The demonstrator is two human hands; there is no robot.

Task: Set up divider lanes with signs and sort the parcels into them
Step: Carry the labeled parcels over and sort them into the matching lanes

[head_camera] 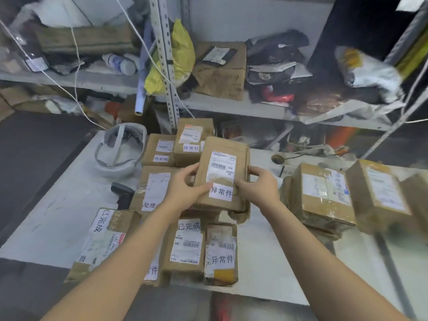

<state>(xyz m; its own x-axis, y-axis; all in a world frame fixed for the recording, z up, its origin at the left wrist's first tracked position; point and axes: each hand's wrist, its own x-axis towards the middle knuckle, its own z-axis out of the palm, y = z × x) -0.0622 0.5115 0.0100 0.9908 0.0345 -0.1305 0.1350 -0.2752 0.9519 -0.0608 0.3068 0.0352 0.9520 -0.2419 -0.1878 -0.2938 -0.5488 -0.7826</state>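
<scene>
So we've got one parcel (223, 174) up in both hands over the middle pile. Left hand (185, 184) clamps its left edge, thumb lying on the top face and the other fingers tucked under; right hand (257, 185) does the same on the right edge, thumb next to the white 异常件 sticker (221, 192). Both hands are pressed onto the box, not spread. Label side faces up, tilted toward us, probably so we can read which category it goes in before dropping it somewhere.

The rest of the boxes are bunched together on the table (58, 205), touching or stacked, stickers mixed: one near box (221, 253) says 异常件 too, its neighbour (185, 244) says 已完成. A second clump (324, 195) sits off to the right. No dividers or signs anywhere we can see, so the lanes look not yet set up.

Room-wise: the left side of the table is mostly bare apart from a headset (120, 150) and a dark scanner (122, 193), and there's a clear strip between the two clumps. The near table edge is close under our forearms, and the shelf (231, 105) behind is crammed, so best bet is sideways.
</scene>
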